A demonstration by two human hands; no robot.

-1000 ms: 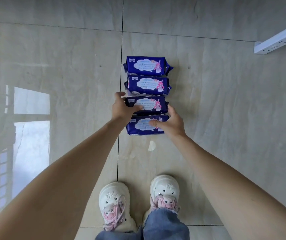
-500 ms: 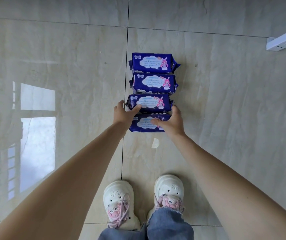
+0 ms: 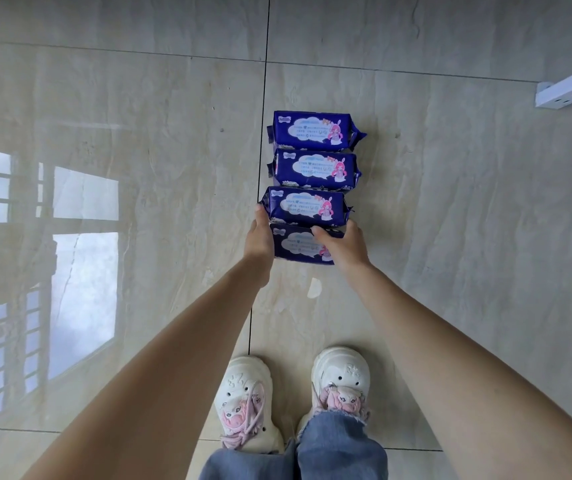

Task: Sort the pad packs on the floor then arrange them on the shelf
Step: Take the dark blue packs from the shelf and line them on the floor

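Observation:
Several dark blue pad packs with a pink cartoon girl lie in a tight column on the tiled floor: the far pack (image 3: 314, 130), a second pack (image 3: 314, 169), a third pack (image 3: 303, 206) and the nearest pack (image 3: 295, 245). My left hand (image 3: 259, 237) lies flat against the left ends of the nearest and third packs, its fingertips at the third pack's corner. My right hand (image 3: 346, 242) holds the nearest pack at its right end, thumb on top, fingers reaching the third pack's right end.
A white metal shelf edge (image 3: 568, 90) juts in at the upper right. My two white shoes (image 3: 246, 403) (image 3: 341, 379) stand just behind the packs. The glossy floor on the left reflects a window (image 3: 83, 271).
My left thumb has come off the top of the third pack and the hand now lies along the packs' left ends. The right hand stays on the nearest pack. The view has shifted slightly.

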